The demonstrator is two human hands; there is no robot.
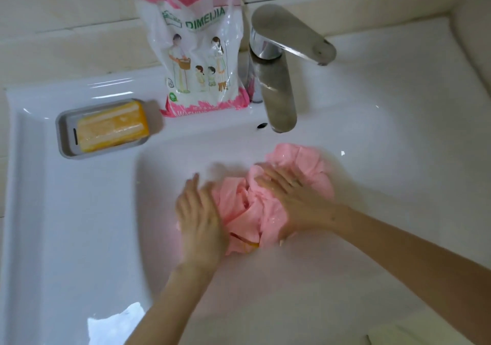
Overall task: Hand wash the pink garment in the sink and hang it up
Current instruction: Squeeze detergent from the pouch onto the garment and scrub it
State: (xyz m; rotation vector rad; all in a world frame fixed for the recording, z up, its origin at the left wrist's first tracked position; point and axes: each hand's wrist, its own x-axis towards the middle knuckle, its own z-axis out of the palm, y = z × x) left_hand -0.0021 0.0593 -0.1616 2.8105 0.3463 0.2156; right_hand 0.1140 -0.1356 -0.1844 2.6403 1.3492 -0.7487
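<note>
The pink garment (247, 206) lies bunched and wet in the basin of the white sink (79, 211), below the faucet. My left hand (199, 217) rests on its left edge with fingers straight, pointing away from me. On the garment's right half, my right hand (292, 198) presses down, fingers stretched flat toward the left. Both hands are slightly blurred. A small yellow bit (251, 246) shows under the cloth near my left hand; I cannot tell what it is.
A chrome faucet (279, 79) stands behind the basin, no water running. A bag of washing powder (199, 52) leans against the wall beside it. An orange soap bar (113, 129) sits in a grey dish (62, 137) on the left ledge.
</note>
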